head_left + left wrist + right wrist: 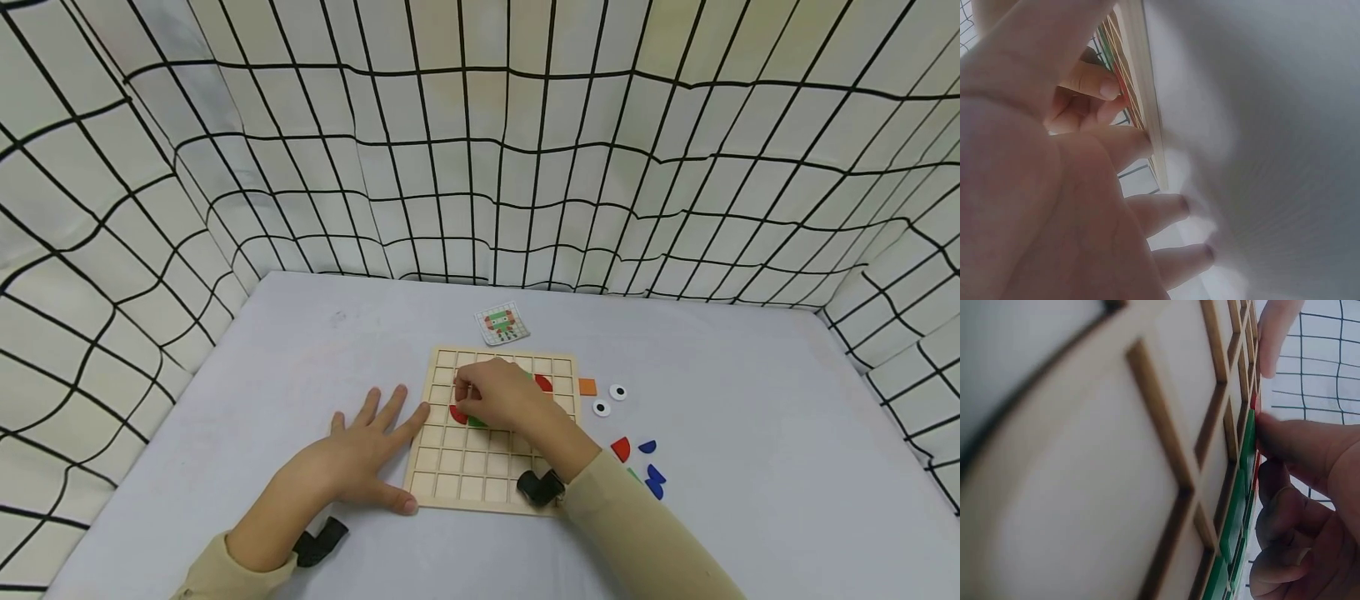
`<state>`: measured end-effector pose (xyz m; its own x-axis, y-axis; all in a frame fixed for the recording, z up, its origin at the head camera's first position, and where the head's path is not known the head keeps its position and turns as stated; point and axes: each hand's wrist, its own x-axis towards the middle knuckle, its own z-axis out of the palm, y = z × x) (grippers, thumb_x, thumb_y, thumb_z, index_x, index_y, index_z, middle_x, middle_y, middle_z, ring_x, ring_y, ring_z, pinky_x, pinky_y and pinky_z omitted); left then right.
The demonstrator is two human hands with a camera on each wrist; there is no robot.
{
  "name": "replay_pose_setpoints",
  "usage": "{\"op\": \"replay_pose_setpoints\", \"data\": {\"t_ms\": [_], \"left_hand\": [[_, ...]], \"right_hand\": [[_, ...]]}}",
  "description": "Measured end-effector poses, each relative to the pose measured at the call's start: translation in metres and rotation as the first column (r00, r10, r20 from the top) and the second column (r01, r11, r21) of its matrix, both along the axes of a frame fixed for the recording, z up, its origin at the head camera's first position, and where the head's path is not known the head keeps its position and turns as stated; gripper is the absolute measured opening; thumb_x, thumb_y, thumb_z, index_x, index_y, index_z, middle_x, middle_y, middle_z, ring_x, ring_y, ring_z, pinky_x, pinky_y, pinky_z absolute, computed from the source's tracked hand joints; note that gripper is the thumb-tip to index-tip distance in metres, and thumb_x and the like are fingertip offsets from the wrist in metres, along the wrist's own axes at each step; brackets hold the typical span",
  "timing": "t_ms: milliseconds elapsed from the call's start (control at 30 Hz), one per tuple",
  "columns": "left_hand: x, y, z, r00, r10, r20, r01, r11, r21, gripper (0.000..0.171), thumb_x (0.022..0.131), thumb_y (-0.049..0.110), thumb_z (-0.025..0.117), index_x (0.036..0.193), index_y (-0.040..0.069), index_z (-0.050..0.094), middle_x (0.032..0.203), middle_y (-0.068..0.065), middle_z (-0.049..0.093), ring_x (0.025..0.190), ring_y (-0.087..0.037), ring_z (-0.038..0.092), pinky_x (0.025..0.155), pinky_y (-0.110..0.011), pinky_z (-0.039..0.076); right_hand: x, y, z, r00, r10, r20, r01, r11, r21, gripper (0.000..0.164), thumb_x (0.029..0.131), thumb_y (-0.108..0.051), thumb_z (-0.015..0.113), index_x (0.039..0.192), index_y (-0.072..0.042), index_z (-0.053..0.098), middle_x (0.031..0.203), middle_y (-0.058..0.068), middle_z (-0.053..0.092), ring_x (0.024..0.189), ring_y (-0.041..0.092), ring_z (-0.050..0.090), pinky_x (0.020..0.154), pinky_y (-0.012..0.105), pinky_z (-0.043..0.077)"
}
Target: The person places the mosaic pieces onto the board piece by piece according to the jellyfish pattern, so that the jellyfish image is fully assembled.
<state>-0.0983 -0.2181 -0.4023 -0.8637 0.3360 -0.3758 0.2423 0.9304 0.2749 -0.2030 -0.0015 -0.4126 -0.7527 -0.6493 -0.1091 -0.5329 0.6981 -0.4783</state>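
A wooden grid board (450, 483) lies on the white table. My left hand (363, 458) is spread flat at its left side, with the thumb by the near corner and the index fingertip at the edge. Over the board's upper left part, my right hand (504, 396) has its fingers curled and its thumb at a red quarter-circle piece (457, 414). Whether it pinches that piece is hidden. Beside this lies a green piece (477, 422); another red piece (543, 383) sits in the grid to the right. Green pieces (1235, 515) show in the right wrist view.
A pattern card (502, 323) lies behind the board. To the right are an orange square (587, 387), two eye discs (617, 392), a loose red piece (621, 449) and several blue pieces (655, 474). Black netting (480, 142) hangs around the table.
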Motion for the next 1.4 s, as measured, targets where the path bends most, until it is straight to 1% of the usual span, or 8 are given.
{"op": "replay_pose_setpoints", "data": {"t_ms": [167,333,500,667,967,1100,1267,1400], "left_hand": [[0.0,0.001,0.0,1.0,0.007,0.007,-0.007,1.0,-0.002,0.119,0.067,0.069,0.078,0.16,0.022,0.022,0.167,-0.019,0.002,0.149,-0.053,0.0,0.101,-0.084,0.012],[0.0,0.002,0.0,1.0,0.017,0.014,-0.017,1.0,-0.006,0.119,0.066,0.068,0.079,0.16,0.022,0.022,0.167,-0.019,0.002,0.149,-0.052,-0.001,0.101,-0.084,0.011],[0.001,0.002,-0.001,1.0,0.018,0.012,-0.018,1.0,-0.005,0.12,0.066,0.067,0.08,0.16,0.022,0.022,0.167,-0.019,0.002,0.15,-0.052,0.0,0.101,-0.084,0.011],[0.001,0.001,-0.002,1.0,0.008,0.007,-0.008,1.0,-0.004,0.12,0.066,0.068,0.079,0.161,0.021,0.022,0.167,-0.02,0.003,0.149,-0.052,0.0,0.1,-0.084,0.011],[0.0,0.002,-0.002,1.0,0.007,0.006,-0.007,1.0,-0.004,0.12,0.066,0.068,0.079,0.161,0.021,0.022,0.167,-0.02,0.003,0.149,-0.052,0.0,0.101,-0.084,0.011],[0.001,0.002,-0.001,1.0,0.014,0.011,-0.014,1.0,-0.007,0.12,0.066,0.068,0.079,0.16,0.021,0.022,0.167,-0.019,0.003,0.15,-0.052,0.0,0.101,-0.084,0.011],[0.001,0.002,0.0,1.0,0.026,0.017,-0.026,1.0,-0.002,0.12,0.066,0.067,0.08,0.16,0.022,0.022,0.167,-0.019,0.003,0.15,-0.051,-0.001,0.101,-0.083,0.01],[0.001,0.003,0.002,1.0,0.022,0.015,-0.022,1.0,0.007,0.119,0.067,0.067,0.08,0.16,0.021,0.023,0.167,-0.019,0.003,0.15,-0.051,-0.001,0.101,-0.084,0.01]], "right_hand": [[-0.003,0.013,0.001,0.999,-0.032,-0.034,0.031,0.999,-0.017,0.004,0.092,-0.024,0.07,0.09,-0.023,0.066,0.073,-0.011,0.061,0.068,0.009,0.055,0.065,0.027,0.045],[-0.007,0.035,0.002,0.995,-0.101,0.012,0.102,0.992,-0.074,0.006,0.092,-0.028,0.071,0.091,-0.026,0.065,0.071,-0.008,0.06,0.063,0.011,0.054,0.061,0.029,0.044],[-0.008,0.061,0.006,0.982,-0.183,0.056,0.19,0.968,-0.166,0.005,0.092,-0.028,0.071,0.094,-0.025,0.067,0.078,-0.006,0.061,0.069,0.014,0.055,0.06,0.031,0.046],[-0.009,0.085,0.007,0.973,-0.22,0.076,0.232,0.948,-0.22,0.006,0.093,-0.027,0.069,0.096,-0.022,0.068,0.081,-0.003,0.061,0.072,0.016,0.054,0.062,0.032,0.046],[-0.013,0.124,0.0,0.941,-0.309,0.14,0.335,0.911,-0.24,0.01,0.094,-0.029,0.068,0.099,-0.02,0.068,0.089,0.001,0.063,0.078,0.019,0.057,0.062,0.033,0.049],[-0.017,0.137,0.001,0.93,-0.343,0.134,0.367,0.898,-0.244,0.012,0.095,-0.029,0.067,0.101,-0.019,0.069,0.092,0.001,0.064,0.08,0.02,0.059,0.061,0.033,0.052],[-0.02,0.151,0.003,0.923,-0.369,0.106,0.384,0.897,-0.218,0.013,0.095,-0.029,0.066,0.103,-0.019,0.07,0.094,0.002,0.065,0.083,0.021,0.058,0.064,0.033,0.05],[-0.019,0.158,0.005,0.917,-0.384,0.108,0.398,0.893,-0.209,0.015,0.094,-0.03,0.068,0.104,-0.018,0.07,0.094,0.002,0.064,0.083,0.022,0.057,0.065,0.033,0.048]]}}
